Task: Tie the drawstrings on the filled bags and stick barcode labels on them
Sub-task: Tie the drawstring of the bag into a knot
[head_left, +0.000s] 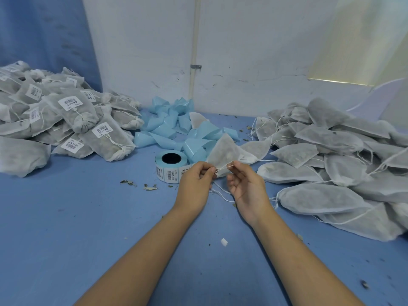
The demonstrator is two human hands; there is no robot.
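White non-woven fabric in the head view: one filled bag (pixel 223 151) tilted just right of the label roll (pixel 171 166), neck end toward the hands. Thin drawstring (pixel 223 167) pinched at the neck between thumb and forefinger of the left hand (pixel 194 182), and pinched again a little further along by the right hand (pixel 247 184), other fingers loosely curled, loose ends trailing onto the blue worktop (pixel 88 228). Probably mid-knot: best to hold the neck cinched with the left pinch, draw the loop snug against the gathered cloth, and pull evenly so as not to tear the thin fabric or spill the filling. Heap of untied bags (pixel 331 155) close on the right, cords straggling toward the right wrist and likely to snag. Pile of labelled bags (pixel 72 120) well off to the left; curled blue backing strip (pixel 176 127) behind the roll. Open room on the near side and to the left.
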